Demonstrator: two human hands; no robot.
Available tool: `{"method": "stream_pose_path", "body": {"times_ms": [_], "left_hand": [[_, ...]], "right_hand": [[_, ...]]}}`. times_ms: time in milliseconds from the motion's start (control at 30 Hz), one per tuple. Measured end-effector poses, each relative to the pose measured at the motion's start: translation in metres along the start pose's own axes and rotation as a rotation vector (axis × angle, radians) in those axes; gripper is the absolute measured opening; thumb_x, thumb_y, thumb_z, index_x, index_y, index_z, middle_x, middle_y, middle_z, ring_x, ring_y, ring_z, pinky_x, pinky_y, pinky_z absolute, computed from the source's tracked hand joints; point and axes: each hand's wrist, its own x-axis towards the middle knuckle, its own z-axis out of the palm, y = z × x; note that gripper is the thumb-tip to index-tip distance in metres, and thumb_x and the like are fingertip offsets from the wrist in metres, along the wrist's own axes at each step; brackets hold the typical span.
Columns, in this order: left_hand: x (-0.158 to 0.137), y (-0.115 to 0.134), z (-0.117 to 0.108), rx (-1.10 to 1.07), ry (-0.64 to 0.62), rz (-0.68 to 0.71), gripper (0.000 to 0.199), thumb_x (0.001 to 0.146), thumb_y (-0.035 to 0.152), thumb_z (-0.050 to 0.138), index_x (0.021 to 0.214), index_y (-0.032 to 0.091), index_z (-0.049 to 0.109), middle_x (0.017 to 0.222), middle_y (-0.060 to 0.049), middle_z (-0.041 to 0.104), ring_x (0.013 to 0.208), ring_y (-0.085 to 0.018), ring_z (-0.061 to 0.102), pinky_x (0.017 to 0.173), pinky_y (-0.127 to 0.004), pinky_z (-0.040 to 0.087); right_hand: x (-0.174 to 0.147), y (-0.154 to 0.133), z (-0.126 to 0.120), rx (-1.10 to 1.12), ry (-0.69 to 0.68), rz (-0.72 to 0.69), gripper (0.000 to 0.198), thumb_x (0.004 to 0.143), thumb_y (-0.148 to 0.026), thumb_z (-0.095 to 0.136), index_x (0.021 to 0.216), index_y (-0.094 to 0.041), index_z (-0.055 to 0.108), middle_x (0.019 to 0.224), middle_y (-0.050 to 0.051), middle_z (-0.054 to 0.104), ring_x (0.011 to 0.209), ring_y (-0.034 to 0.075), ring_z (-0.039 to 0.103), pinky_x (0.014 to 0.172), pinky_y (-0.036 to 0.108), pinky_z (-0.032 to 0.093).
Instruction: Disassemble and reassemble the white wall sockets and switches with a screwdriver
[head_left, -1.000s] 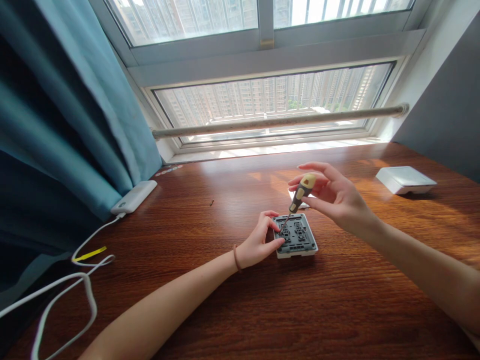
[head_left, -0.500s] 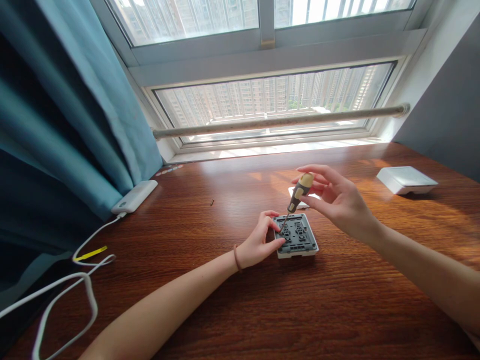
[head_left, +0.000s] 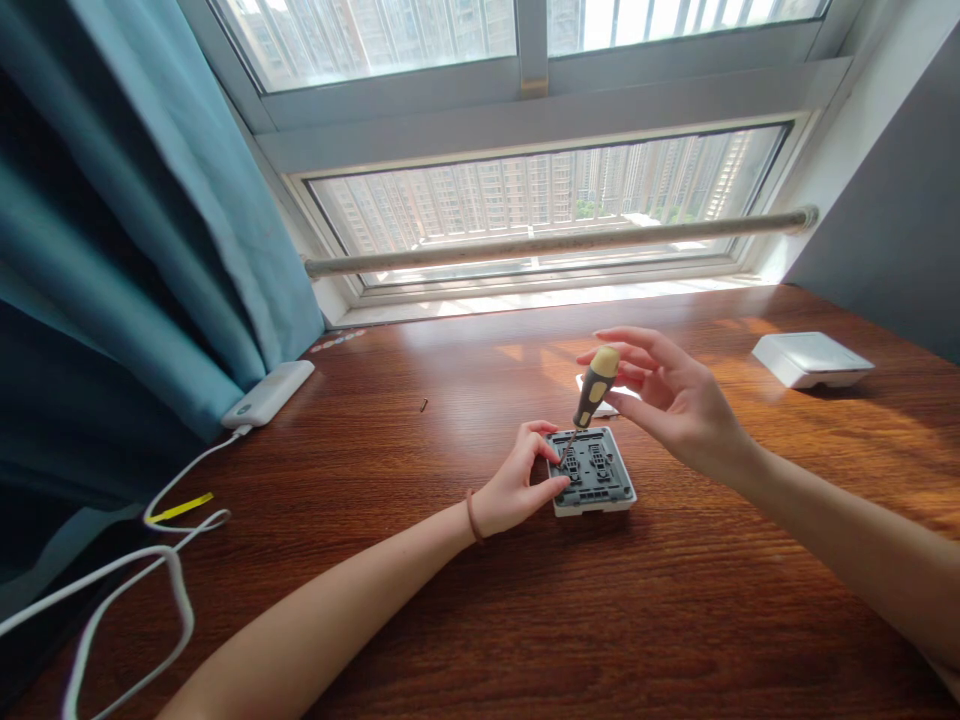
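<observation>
A square wall switch (head_left: 591, 490) with a grey inner face and white rim lies on the wooden table. My left hand (head_left: 523, 472) grips its left side, thumb and fingers pressed at the edge and face. In my right hand (head_left: 660, 395) is a screwdriver (head_left: 595, 388) with a yellow and dark grey handle, held near the top by thumb and fingertips. The tool leans, its shaft running down to the left side of the grey face, close to my left fingers. A white flat piece (head_left: 621, 402) lies behind, partly hidden by my right hand and the handle.
A small screw (head_left: 424, 404) lies on the table (head_left: 360, 440) left of the switch. Another white square box (head_left: 814, 360) sits at the right. A white power bank (head_left: 270, 393) with a cable and a yellow strip (head_left: 181, 508) are by the curtain (head_left: 247, 250).
The screwdriver handle has tipped slightly to the left and more upright, with my right fingers shifting around it. My left hand and the switch stay in place.
</observation>
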Motion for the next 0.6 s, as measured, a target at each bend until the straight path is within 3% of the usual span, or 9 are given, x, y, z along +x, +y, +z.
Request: {"method": "stream_pose_path", "body": {"times_ms": [100, 233, 400, 600], "left_hand": [[0.0, 0.0, 0.0, -0.026, -0.002, -0.006, 0.019, 0.078, 0.027, 0.061, 0.088, 0.019, 0.047, 0.123, -0.01, 0.035, 0.121, -0.024, 0.035, 0.104, -0.043, 0.025], [0.0, 0.0, 0.0, -0.027, -0.007, -0.008, 0.019, 0.078, 0.026, 0.061, 0.088, 0.019, 0.046, 0.124, -0.01, 0.035, 0.122, -0.024, 0.034, 0.104, -0.043, 0.025], [0.0, -0.002, 0.0, -0.015, -0.004, 0.005, 0.019, 0.079, 0.027, 0.061, 0.089, 0.019, 0.046, 0.124, -0.01, 0.035, 0.123, -0.024, 0.033, 0.105, -0.043, 0.024], [0.0, -0.003, 0.0, -0.029, 0.006, -0.007, 0.02, 0.078, 0.028, 0.062, 0.088, 0.019, 0.047, 0.122, -0.01, 0.036, 0.122, -0.024, 0.034, 0.106, -0.044, 0.023]], "right_hand": [[-0.001, -0.002, 0.002, 0.002, -0.022, 0.015, 0.038, 0.077, -0.016, 0.058, 0.114, -0.023, 0.049, 0.108, 0.006, 0.058, 0.098, 0.019, 0.058, 0.085, 0.038, 0.05], [0.0, 0.005, 0.002, -0.105, 0.018, 0.069, 0.035, 0.075, -0.021, 0.064, 0.108, -0.022, 0.053, 0.094, 0.004, 0.059, 0.083, 0.017, 0.06, 0.076, 0.035, 0.053], [0.002, 0.007, 0.003, 0.019, 0.052, 0.069, 0.053, 0.074, -0.013, 0.061, 0.122, -0.026, 0.04, 0.105, 0.005, 0.053, 0.088, 0.017, 0.062, 0.072, 0.032, 0.055], [0.0, -0.003, 0.004, 0.184, -0.039, -0.017, 0.049, 0.075, -0.005, 0.054, 0.116, -0.029, 0.039, 0.112, 0.004, 0.052, 0.106, 0.02, 0.056, 0.094, 0.042, 0.046]]}}
